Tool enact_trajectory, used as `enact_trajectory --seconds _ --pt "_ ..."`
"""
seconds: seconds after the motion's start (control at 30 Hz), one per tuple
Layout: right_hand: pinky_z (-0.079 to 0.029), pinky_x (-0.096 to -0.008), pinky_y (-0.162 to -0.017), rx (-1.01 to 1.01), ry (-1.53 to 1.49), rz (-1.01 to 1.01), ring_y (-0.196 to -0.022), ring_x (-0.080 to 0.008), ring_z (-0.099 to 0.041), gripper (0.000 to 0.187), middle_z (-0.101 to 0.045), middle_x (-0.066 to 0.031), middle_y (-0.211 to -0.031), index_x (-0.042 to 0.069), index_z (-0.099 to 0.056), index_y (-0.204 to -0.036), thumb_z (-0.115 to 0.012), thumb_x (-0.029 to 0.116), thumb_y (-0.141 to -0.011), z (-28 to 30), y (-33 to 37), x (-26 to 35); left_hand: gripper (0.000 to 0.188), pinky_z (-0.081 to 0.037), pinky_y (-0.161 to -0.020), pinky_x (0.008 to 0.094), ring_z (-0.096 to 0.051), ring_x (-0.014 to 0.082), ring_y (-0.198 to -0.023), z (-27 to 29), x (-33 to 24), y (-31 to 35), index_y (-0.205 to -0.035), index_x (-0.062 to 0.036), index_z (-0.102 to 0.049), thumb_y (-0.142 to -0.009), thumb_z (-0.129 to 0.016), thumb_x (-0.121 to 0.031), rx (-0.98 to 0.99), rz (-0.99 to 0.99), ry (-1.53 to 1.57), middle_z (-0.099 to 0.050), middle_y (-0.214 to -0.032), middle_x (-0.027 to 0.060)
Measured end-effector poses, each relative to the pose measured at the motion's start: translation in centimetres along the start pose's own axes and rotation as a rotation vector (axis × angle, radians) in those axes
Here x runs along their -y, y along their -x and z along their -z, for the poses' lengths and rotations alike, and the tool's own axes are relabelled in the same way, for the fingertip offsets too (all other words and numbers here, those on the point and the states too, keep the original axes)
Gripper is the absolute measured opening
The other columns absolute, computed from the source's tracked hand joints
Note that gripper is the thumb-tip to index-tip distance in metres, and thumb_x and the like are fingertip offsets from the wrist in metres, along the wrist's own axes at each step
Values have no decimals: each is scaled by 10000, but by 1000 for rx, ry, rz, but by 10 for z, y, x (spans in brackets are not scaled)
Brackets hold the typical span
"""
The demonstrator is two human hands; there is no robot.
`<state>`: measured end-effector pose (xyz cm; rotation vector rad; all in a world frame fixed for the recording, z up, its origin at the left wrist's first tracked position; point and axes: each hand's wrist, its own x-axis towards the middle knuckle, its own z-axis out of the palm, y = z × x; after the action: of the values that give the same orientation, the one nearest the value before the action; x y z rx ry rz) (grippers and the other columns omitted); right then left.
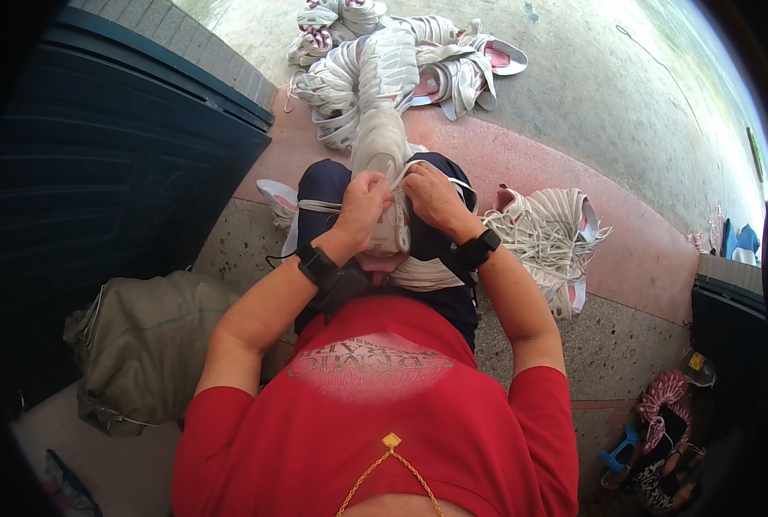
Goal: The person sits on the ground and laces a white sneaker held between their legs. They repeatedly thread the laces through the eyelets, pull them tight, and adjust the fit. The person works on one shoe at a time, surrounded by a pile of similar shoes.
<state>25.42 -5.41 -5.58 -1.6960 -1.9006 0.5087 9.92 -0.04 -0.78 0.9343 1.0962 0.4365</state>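
Across my lap lies a white shoe upper with a pink inside edge, its toe away from me. Both hands are over its lacing area. My left hand is closed at its left side, fingertips pinched on something too small to make out. On the other side my right hand pinches a white shoelace. Lace ends trail over both thighs. Beyond the knees, a long row of nested white shoe uppers reaches away from the piece between my hands.
Another bundle of laced uppers lies right of my knees. One loose upper is by my left knee. A dark blue door and a stuffed olive sack are at left. Several sandals and shoes sit at lower right.
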Motion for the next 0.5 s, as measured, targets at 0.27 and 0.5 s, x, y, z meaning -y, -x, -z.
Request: enact_trajectory --seconds 0.27,0.5 --pt "-392 -395 -831 -123 229 -12 -1031 -259 -525 125 -591 -73 -977 90 -669 -800 -569 141 -745 -5 -5 17 147 -495 -728 231 -569 109 -816 3 3 0 -1041 -48 -500 -956 -509 -167 11 -21 -18 -537 -970 30" --pt "-369 -371 -747 -204 196 -141 -890 -216 -536 102 -594 -43 -842 119 -649 -795 -633 209 -751 -15 5 18 235 -505 -588 250 -603 98 -626 23 -37 7 -1150 -31 -536 -936 -505 -123 17 -318 -681 -618 -738 61"
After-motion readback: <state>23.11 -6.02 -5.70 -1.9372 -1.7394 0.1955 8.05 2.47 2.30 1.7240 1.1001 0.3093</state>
